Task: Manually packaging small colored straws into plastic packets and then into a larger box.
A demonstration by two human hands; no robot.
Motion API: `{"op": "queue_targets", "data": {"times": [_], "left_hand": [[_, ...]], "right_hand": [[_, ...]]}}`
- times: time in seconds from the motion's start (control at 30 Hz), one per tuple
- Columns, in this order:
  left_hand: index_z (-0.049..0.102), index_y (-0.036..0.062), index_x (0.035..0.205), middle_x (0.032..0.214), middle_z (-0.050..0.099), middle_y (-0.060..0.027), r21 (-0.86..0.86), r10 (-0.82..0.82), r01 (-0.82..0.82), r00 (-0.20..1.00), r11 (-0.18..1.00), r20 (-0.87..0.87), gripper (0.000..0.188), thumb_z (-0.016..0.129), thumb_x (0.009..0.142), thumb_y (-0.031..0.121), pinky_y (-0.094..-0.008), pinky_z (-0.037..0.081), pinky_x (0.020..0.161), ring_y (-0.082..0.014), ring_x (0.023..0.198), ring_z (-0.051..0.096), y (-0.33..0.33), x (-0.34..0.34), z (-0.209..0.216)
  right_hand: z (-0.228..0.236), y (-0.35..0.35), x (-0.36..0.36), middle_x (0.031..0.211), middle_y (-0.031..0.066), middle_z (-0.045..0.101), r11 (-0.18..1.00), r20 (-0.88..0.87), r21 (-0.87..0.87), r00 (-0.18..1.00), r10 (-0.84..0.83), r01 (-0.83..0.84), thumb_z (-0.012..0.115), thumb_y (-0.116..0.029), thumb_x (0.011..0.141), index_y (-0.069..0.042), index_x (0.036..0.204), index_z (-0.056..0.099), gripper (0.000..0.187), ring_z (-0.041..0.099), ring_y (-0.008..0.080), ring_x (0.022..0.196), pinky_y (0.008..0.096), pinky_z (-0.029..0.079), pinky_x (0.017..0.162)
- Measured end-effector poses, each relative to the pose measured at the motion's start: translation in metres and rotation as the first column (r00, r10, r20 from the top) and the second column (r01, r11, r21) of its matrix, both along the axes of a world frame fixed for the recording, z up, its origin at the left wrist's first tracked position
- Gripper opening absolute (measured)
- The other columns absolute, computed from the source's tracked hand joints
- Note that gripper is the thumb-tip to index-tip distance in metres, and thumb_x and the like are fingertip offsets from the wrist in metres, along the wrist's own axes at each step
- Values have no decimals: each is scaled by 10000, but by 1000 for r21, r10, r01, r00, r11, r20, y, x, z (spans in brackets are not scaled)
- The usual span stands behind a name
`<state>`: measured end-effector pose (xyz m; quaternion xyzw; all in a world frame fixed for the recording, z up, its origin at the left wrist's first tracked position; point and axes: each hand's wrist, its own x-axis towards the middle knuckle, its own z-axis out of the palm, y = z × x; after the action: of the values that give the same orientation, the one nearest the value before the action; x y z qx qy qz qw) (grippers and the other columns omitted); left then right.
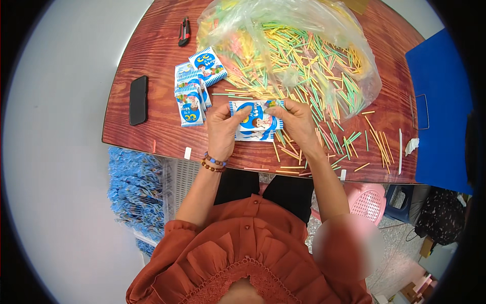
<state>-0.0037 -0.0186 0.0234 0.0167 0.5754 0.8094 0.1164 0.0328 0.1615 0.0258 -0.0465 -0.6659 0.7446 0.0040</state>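
Observation:
Between my two hands is a small blue-and-white snack packet with a cartoon figure printed on it. My left hand is closed on its left side, thumb laid across the front. My right hand pinches the upper right corner. A second similar packet shows beneath its lower edge; whether I hold that one too is unclear. Left of my left hand lies a loose pile of matching packets. Just beyond my hands, thin pastel sticks in yellow, green and pink spill from a large clear plastic bag.
At the table's left are a black phone and a red-and-black box cutter. Loose sticks scatter toward the right edge, near a crumpled white scrap. A blue panel borders the table there. Below stands a pink stool.

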Motion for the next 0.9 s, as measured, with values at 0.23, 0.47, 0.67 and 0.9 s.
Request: {"op": "queue_targets", "data": {"times": [0.23,0.47,0.67,0.9], "left_hand": [[652,1,974,899,686,-38,150,-9,-4,996,989,87,90,651,886,20,-213,497,684,-63,771,620,6,18,-2],[657,-18,1007,966,687,-54,162,27,-45,993,986,111,120,603,935,62,-235,506,742,-76,833,633,-1,43,-8],[672,-15,958,932,685,-36,158,31,-56,988,986,153,113,603,939,72,-223,490,719,-56,801,609,8,48,-21],[682,-16,944,897,682,-24,153,50,-73,988,986,146,100,627,923,64,-200,465,679,-30,763,578,11,50,-16]], "right_hand": [[-16,-8,27,927,53,689,980,65,-175,994,-85,95,650,7,866,36,975,670,114,619,70,823,224,507,738],[-5,-24,55,776,-4,628,980,-4,-114,987,-162,160,659,-80,885,18,959,694,128,513,30,724,220,429,628],[-19,8,77,766,33,630,912,-126,261,948,-292,315,569,-202,966,23,918,677,254,544,109,670,280,443,601],[-3,68,106,855,141,603,-26,-215,974,876,-432,226,645,-310,875,-20,933,623,296,611,335,748,436,488,635]]}}
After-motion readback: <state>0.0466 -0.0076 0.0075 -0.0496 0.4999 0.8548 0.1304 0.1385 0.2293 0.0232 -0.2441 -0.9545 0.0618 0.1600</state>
